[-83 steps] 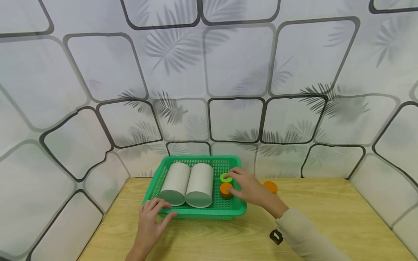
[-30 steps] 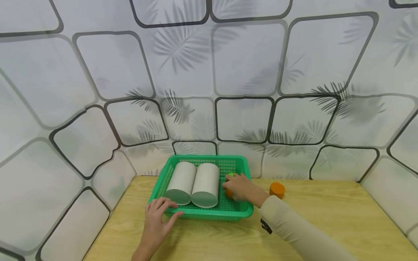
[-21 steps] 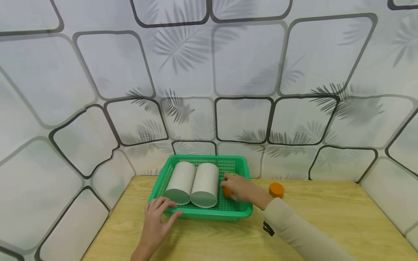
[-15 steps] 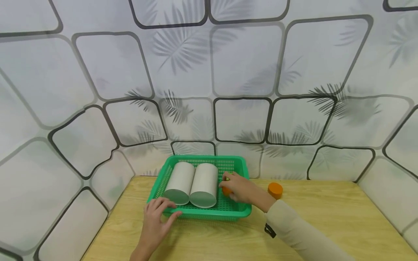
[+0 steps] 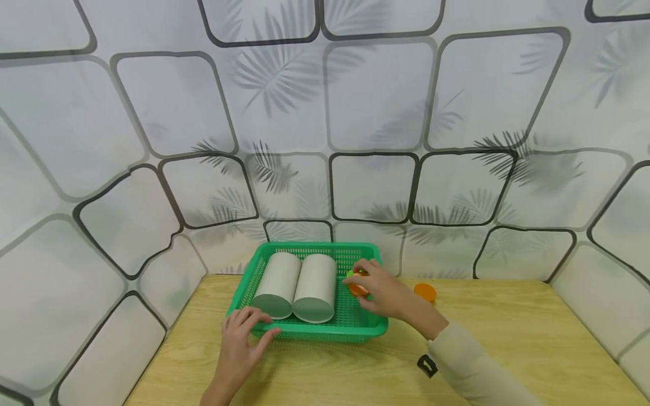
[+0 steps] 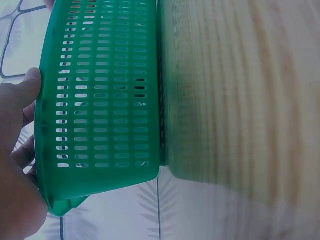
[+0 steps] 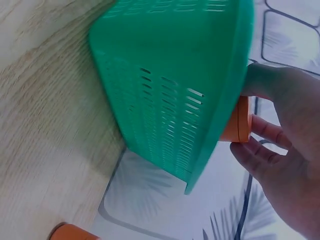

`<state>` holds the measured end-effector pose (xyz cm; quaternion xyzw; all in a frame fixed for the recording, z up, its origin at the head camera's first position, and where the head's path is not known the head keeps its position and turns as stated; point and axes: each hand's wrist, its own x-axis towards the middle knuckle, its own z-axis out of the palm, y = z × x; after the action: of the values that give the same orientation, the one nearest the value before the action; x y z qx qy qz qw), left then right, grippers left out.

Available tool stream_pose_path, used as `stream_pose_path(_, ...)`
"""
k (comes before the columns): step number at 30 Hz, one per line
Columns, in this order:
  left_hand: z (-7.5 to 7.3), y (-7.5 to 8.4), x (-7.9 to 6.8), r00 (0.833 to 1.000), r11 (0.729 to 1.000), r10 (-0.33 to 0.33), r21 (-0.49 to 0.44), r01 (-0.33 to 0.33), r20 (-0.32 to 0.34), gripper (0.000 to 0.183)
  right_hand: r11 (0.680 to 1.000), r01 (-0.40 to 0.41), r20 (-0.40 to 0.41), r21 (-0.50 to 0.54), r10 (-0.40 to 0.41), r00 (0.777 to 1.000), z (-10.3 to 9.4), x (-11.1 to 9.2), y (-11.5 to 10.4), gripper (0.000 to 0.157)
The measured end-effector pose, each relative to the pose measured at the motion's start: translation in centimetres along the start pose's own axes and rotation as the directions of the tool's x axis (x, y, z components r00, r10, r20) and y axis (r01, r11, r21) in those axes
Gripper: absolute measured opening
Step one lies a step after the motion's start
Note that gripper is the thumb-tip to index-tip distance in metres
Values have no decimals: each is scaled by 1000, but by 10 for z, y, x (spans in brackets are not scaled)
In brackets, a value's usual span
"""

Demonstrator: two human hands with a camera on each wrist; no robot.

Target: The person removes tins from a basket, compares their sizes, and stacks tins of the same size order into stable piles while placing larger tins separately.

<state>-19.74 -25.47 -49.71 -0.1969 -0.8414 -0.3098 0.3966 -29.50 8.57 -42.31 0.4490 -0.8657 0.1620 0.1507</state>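
1. Tub (image 5: pixel 359 290), orange, sits between thumb and fingers of the right hand (image 5: pixel 388 294), pinched by its side. In the right wrist view it shows past the rim, so I judge it raised off the floor. Side grip probably suits a short round part.
2. Lime tub (image 5: pixel 351 274): just beyond those fingertips, partly covered. Touching or not, can't tell.
3. Cylinders (image 5: pixel 278 279): left of the right hand, two, lying side by side. Packed together, they likely can't roll much and leave the right-hand strip for the tubs.
4. Basket (image 5: pixel 330 330): under the right hand, around all that.
5. Left hand (image 5: pixel 237 344): grips the near rim, fingers over, thumb outside. Probably bracing against drag.
6. Second tub (image 5: pixel 425 292): outside, beyond the right wrist, standing on the table (image 5: pixel 508 338).
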Motion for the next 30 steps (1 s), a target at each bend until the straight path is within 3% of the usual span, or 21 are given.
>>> stream_pose_path(6,1,-2,-1,1000,1000,5,10,-5,-4,32,997,-38,-94,67,45,995,-11,-11,-3,41)
stream_pose_path(13,1,-3,-1,1000,1000,-16,8,16,9,31,995,-18,-246,96,41,968,-16,-26,-2,39)
stream_pose_path(23,0,-2,-1,1000,1000,-4,-3,4,5,33,978,-58,-299,202,118,947,-24,-48,2,43)
stream_pose_path(30,1,-1,0,1000,1000,8,-5,-8,-1,33,974,-54,-371,222,136,919,-26,-63,7,44)
